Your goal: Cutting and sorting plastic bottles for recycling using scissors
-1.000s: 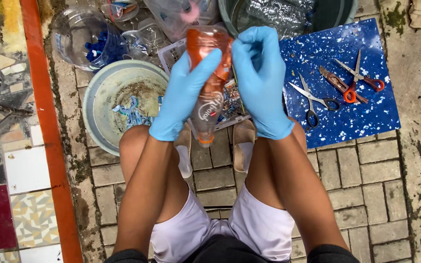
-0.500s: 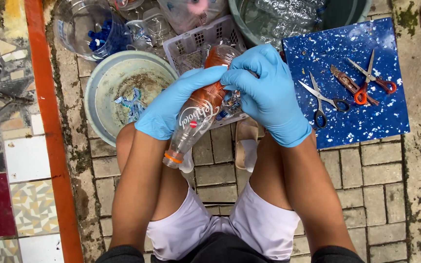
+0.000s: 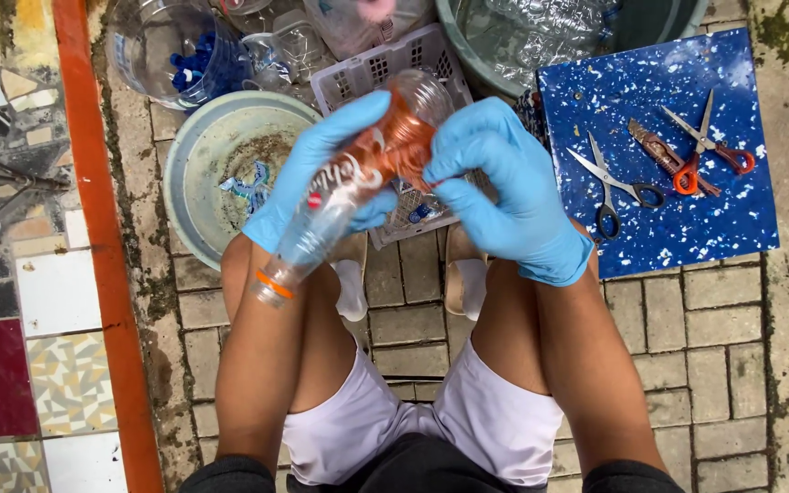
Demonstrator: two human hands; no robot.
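Both of my hands wear blue gloves and hold a clear plastic bottle (image 3: 358, 178) with an orange label and an orange neck ring. The bottle lies tilted, neck toward my lower left, base toward the upper right. My left hand (image 3: 317, 173) wraps around its middle from behind. My right hand (image 3: 504, 187) pinches the label near the base end. The bottle hovers over a white perforated basket (image 3: 385, 64) and my knees.
A pale round basin (image 3: 207, 151) with scraps sits to the left. A clear tub (image 3: 152, 46) holds blue caps. A green basin (image 3: 668, 18) of clear plastic is behind. A blue speckled board (image 3: 732, 219) carries two scissors (image 3: 609, 187) and a knife (image 3: 659, 155).
The bottle has gone from upright to tilted, its neck swinging down toward my left knee. My right hand has shifted to the label at the base end.
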